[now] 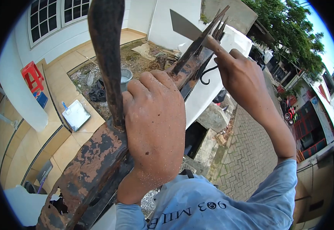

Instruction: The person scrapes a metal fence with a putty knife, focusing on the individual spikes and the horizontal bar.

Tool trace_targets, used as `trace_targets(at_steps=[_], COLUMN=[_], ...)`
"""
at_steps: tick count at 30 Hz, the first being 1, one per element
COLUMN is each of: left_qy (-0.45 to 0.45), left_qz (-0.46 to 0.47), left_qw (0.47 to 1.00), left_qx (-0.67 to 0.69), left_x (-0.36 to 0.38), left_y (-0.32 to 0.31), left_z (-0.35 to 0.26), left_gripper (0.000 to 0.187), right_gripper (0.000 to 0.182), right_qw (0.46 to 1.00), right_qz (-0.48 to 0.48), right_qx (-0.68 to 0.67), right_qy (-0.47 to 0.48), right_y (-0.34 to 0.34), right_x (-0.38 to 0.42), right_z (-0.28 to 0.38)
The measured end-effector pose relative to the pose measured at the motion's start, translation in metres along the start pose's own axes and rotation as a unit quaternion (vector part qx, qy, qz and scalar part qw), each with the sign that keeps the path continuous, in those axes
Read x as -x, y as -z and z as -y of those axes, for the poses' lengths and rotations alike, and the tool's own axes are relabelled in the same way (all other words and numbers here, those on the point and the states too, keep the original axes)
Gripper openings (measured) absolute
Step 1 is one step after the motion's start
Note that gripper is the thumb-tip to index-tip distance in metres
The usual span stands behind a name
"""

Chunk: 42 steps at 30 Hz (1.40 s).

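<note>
My left hand (153, 122), dusted with pale specks, is wrapped over a rusty metal fence rail (88, 168), right beside an upright metal bar (107, 57). Black paint is flaking from the rail, and a ragged hole shows at its near end. Farther along, my right hand (241, 73) grips a putty knife (184, 26), its forefinger stretched toward the wide blade. The blade is close to a cluster of pointed metal spikes (194, 48) that rise from the rail. Most of the knife's handle is hidden in the hand.
A red plastic stool (33, 76) and a paint tray (76, 115) with a brush stand on the tiled porch to the left. A grey bucket (126, 75) sits on the soil beyond the rail. Paving (247, 153) runs along the right. A curled metal hook (205, 78) juts out below the spikes.
</note>
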State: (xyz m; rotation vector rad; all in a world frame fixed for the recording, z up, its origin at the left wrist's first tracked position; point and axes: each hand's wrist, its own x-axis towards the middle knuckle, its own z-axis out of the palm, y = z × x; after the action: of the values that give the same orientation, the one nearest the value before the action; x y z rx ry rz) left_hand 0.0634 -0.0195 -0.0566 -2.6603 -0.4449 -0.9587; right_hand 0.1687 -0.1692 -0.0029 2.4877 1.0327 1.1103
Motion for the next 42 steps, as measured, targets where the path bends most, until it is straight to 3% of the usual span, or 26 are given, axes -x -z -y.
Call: trace_targets(at_steps=[3, 7, 10, 14, 17, 19, 22, 25, 28, 32, 35, 36, 38, 40, 41, 42], left_qy=[-0.002, -0.004, 0.04, 0.038, 0.037, 0.036, 0.016, 0.011, 0.044, 0.056, 0.059, 0.061, 0.063, 0.063, 0.055, 0.048], left_qz=[0.006, 0.005, 0.048, 0.059, 0.051, 0.062, 0.01, 0.001, 0.061, 0.075, 0.072, 0.074, 0.079, 0.073, 0.055, 0.037], left_qw=[1.0, 1.0, 0.998, 0.997, 0.998, 0.997, 1.0, 1.0, 0.997, 0.995, 0.995, 0.995, 0.994, 0.994, 0.996, 0.998], left_qx=[-0.002, 0.0, 0.014, 0.028, 0.015, 0.015, 0.021, 0.012, 0.006, 0.016, 0.022, 0.032, 0.045, 0.047, 0.039, 0.03], left_x=[0.001, 0.001, 0.0, 0.001, 0.0, -0.001, 0.0, 0.001, 0.0, -0.001, -0.001, -0.002, -0.001, -0.001, -0.001, 0.0], left_y=[0.0, 0.0, 0.004, 0.006, 0.004, 0.006, 0.001, 0.0, 0.006, 0.007, 0.008, 0.009, 0.011, 0.011, 0.009, 0.007], left_z=[-0.001, 0.0, -0.004, -0.004, -0.003, -0.003, -0.001, -0.001, -0.005, -0.007, -0.007, -0.006, -0.007, -0.006, -0.006, -0.005], left_gripper=[0.024, 0.024, 0.042, 0.042, 0.042, 0.042, 0.022, 0.021, 0.044, 0.045, 0.048, 0.049, 0.05, 0.051, 0.049, 0.047], right_gripper=[0.051, 0.051, 0.051, 0.054, 0.054, 0.057, 0.058, 0.059, 0.059, 0.06, 0.058, 0.057, 0.058, 0.056, 0.057, 0.058], right_qw=[0.997, 0.999, 0.999, 0.999, 0.998, 0.994, 0.996, 0.988, 0.989, 0.968, 0.983, 0.968, 0.952, 0.969, 0.973, 0.958], right_qz=[0.057, -0.017, 0.045, -0.042, 0.004, -0.074, -0.031, -0.101, -0.068, -0.152, -0.073, -0.133, -0.159, -0.085, -0.084, -0.143], right_qx=[0.024, -0.019, 0.016, -0.026, -0.045, -0.068, -0.044, -0.105, -0.094, -0.184, -0.127, -0.19, -0.251, -0.194, -0.174, -0.221], right_qy=[-0.034, -0.036, 0.005, 0.01, 0.038, 0.035, 0.075, 0.051, 0.091, 0.076, 0.107, 0.094, 0.072, 0.123, 0.124, 0.112], right_y=[-0.002, -0.006, -0.01, -0.014, -0.017, -0.026, -0.04, -0.041, -0.058, -0.06, -0.059, -0.055, -0.067, -0.074, -0.066, -0.065], right_x=[0.011, 0.012, 0.021, 0.017, 0.02, 0.018, 0.029, 0.02, 0.03, 0.018, 0.022, 0.015, 0.015, 0.025, 0.02, 0.014], right_z=[0.01, -0.002, 0.004, -0.009, -0.015, -0.024, -0.022, -0.035, -0.034, -0.047, -0.051, -0.05, -0.052, -0.049, -0.055, -0.057])
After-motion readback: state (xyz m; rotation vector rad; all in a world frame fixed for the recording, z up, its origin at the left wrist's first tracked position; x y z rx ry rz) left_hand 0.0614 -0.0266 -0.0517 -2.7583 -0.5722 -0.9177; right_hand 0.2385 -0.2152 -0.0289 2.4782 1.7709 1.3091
